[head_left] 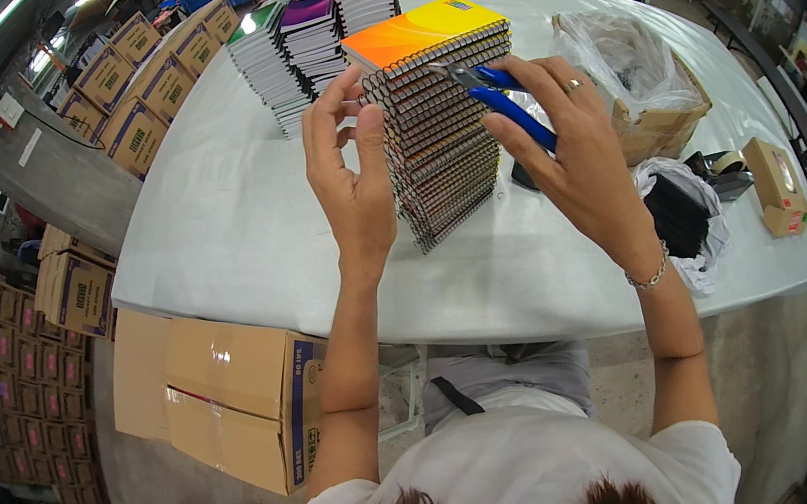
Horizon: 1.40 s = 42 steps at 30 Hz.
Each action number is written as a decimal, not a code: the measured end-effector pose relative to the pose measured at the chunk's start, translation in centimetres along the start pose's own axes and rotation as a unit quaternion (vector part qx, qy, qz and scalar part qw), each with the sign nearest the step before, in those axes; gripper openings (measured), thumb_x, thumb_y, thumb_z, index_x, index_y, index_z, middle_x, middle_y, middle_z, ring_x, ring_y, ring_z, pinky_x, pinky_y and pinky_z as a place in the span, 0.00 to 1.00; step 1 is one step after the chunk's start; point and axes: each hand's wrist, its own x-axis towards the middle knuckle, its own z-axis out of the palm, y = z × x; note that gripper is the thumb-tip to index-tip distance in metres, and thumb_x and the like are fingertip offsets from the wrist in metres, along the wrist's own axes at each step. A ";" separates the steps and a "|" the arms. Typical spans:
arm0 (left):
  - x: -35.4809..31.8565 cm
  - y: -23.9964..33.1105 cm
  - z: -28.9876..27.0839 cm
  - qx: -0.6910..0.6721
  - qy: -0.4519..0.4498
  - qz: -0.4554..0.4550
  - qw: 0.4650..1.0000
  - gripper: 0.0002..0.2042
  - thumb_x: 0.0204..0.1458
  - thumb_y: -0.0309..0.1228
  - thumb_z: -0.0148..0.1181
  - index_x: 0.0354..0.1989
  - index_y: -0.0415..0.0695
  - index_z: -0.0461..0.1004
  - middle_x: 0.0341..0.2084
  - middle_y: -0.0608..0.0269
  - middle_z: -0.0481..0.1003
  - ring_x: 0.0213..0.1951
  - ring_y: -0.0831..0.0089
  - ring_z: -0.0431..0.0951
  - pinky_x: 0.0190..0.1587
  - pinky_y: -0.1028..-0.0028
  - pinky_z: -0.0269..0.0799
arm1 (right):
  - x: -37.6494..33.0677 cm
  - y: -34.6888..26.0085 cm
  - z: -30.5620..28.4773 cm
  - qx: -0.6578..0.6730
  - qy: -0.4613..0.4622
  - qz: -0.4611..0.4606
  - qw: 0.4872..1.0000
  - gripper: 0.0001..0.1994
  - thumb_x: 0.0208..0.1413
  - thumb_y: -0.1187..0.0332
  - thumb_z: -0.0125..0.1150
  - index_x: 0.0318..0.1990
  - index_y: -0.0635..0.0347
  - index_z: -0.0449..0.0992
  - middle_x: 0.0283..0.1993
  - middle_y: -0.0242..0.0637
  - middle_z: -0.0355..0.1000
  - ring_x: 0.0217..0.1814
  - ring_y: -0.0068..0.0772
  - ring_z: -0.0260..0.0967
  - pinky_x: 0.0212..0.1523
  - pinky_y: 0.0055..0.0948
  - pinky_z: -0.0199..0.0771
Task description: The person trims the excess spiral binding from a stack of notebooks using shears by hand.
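Note:
A tall stack of spiral notebooks (442, 116) stands on the white table, black wire bindings facing me and an orange-and-yellow cover on top. In my right hand (566, 136) is a pair of blue-handled cutting pliers (513, 98), gripped by the handles. The pliers' metal jaws are by the wire coils near the top of the stack. My left hand (349, 163) is at the stack's left corner, thumb and fingers apart and nothing held. Whether its fingertips touch the notebooks I cannot tell.
Behind stand green (262, 68), purple (312, 37) and red (366, 0) notebook stacks. To the right are a plastic-lined carton (664, 119), black wire pieces (676, 215) on white plastic, a tape dispenser (721, 173) and a small box (775, 186). A large carton (238, 383) sits below the table's left edge.

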 end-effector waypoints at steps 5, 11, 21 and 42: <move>0.3 -0.4 0.9 -0.055 0.031 -0.030 0.998 0.15 0.64 0.36 0.64 0.55 0.43 0.79 0.43 0.64 0.76 0.44 0.75 0.76 0.47 0.74 0.72 | 1.1 -0.1 1.4 -0.068 0.012 -0.036 0.997 0.26 0.60 0.52 0.67 0.60 0.58 0.75 0.49 0.44 0.71 0.48 0.45 0.66 0.47 0.44 0.64; 0.5 0.5 1.4 -0.070 0.041 -0.045 0.996 0.14 0.64 0.34 0.64 0.54 0.40 0.80 0.42 0.64 0.77 0.44 0.76 0.77 0.47 0.76 0.73 | 1.9 -0.5 1.1 -0.075 0.002 -0.038 0.996 0.25 0.61 0.52 0.67 0.60 0.55 0.75 0.49 0.44 0.72 0.47 0.46 0.66 0.47 0.44 0.64; -0.7 -7.0 0.5 -0.074 0.037 -0.173 0.981 0.39 0.70 0.63 0.31 0.70 0.41 0.67 0.61 0.57 0.72 0.60 0.66 0.70 0.65 0.63 0.60 | 0.3 3.8 1.2 0.235 0.002 0.203 0.951 0.22 0.68 0.47 0.59 0.55 0.56 0.78 0.39 0.35 0.72 0.38 0.28 0.70 0.42 0.29 0.72; -13.2 -19.2 -0.2 -0.005 -0.188 -0.437 0.880 0.45 0.69 0.64 0.25 0.63 0.29 0.71 0.60 0.40 0.75 0.65 0.54 0.70 0.71 0.69 0.55 | -2.9 4.3 3.2 0.343 -0.010 0.255 0.904 0.25 0.69 0.49 0.59 0.60 0.62 0.76 0.44 0.29 0.73 0.43 0.20 0.67 0.48 0.23 0.70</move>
